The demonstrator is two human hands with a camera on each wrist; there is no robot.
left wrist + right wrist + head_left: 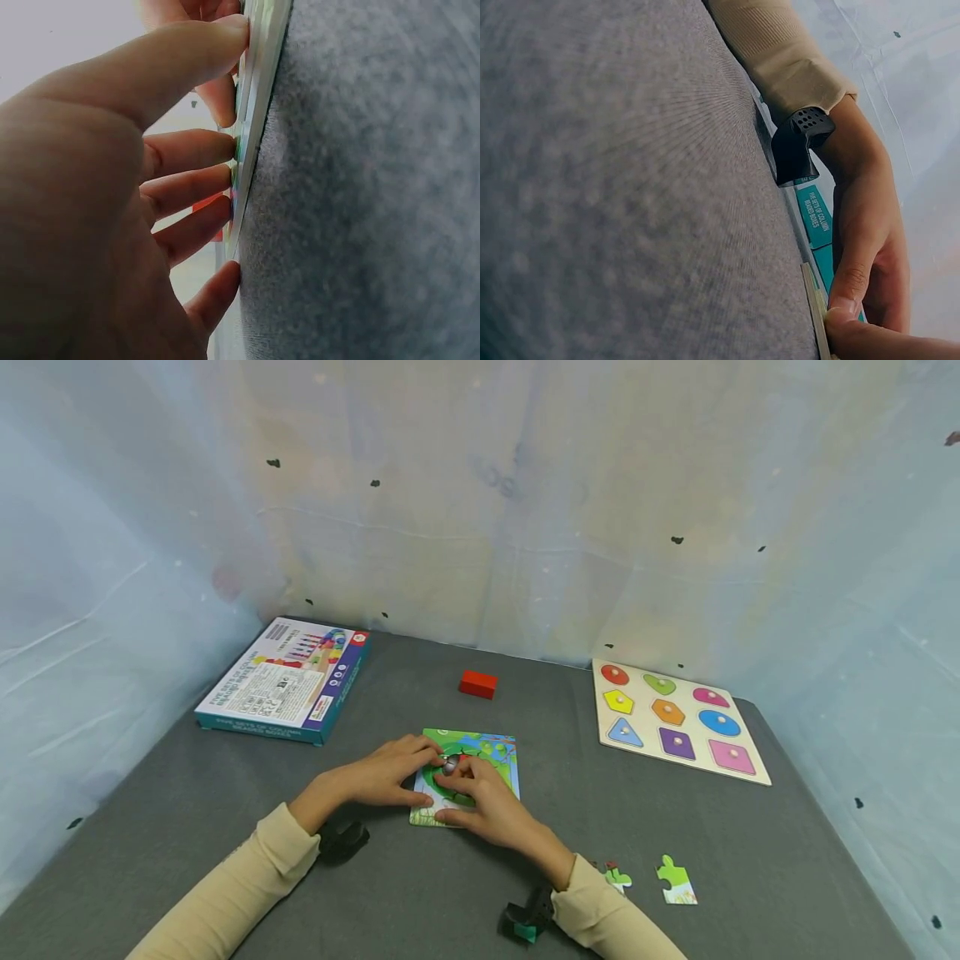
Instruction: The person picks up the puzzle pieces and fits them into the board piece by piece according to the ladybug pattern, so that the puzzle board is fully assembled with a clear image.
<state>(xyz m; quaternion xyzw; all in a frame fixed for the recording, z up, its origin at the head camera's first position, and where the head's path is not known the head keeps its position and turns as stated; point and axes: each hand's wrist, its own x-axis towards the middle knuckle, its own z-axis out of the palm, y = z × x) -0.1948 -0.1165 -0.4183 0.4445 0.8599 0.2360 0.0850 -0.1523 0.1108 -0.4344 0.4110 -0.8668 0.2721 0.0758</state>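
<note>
Puzzle (502,750): on the table (420,893), beneath both hands; apparently partly assembled.
Left hand (378,774): fingers spread, touching puzzle.
Right hand (491,807): bent fingers at puzzle; pinch cannot be told.
Loose pieces (678,885): two near right sleeve (609,920), apparently remaining to fit.

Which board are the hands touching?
The green-and-blue picture board: left hand and right hand are both on it, while the shape board lies apart, farther right.

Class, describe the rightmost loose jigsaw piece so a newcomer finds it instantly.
On the grey tabletop, find the pale shape-peg board at right. Below it in the head view lies the loose jigsaw piece, green above, white below. It shows whole; its neighbouring piece is partly hidden by the right sleeve.
</note>
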